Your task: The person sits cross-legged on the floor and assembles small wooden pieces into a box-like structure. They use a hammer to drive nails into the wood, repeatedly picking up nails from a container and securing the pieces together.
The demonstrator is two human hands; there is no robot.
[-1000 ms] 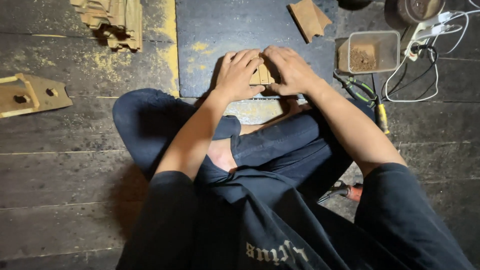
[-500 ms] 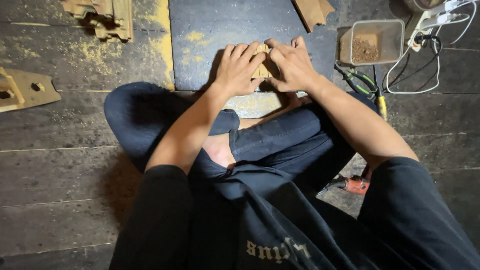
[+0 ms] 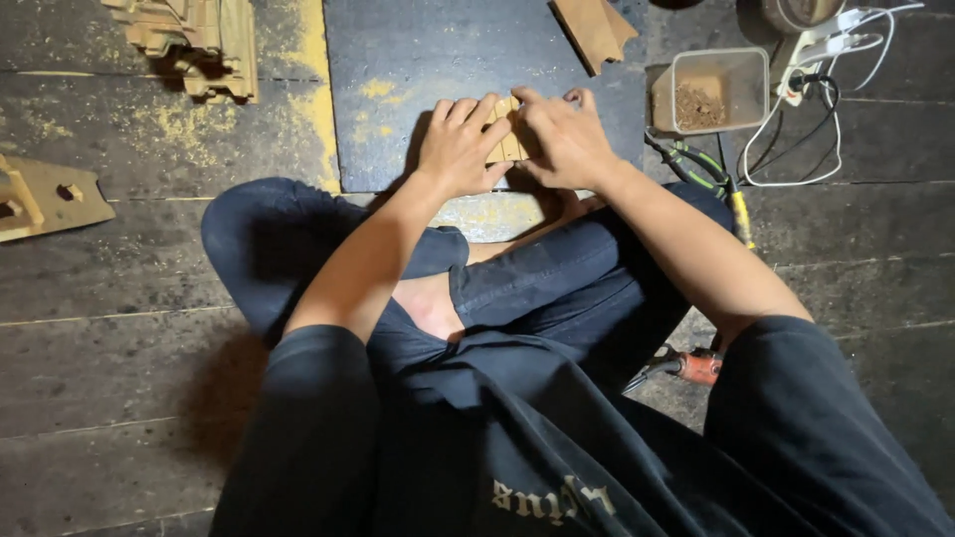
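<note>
Your left hand [image 3: 460, 147] and right hand [image 3: 563, 139] press together on a small wooden piece [image 3: 505, 134] atop the dark mat [image 3: 418, 70], seemingly mid-fitting; steady, even pressure seems needed next.

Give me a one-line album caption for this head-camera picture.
Seated cross-legged on a plank floor, a person presses a small wooden piece onto a dark mat with left hand and right hand.
</note>
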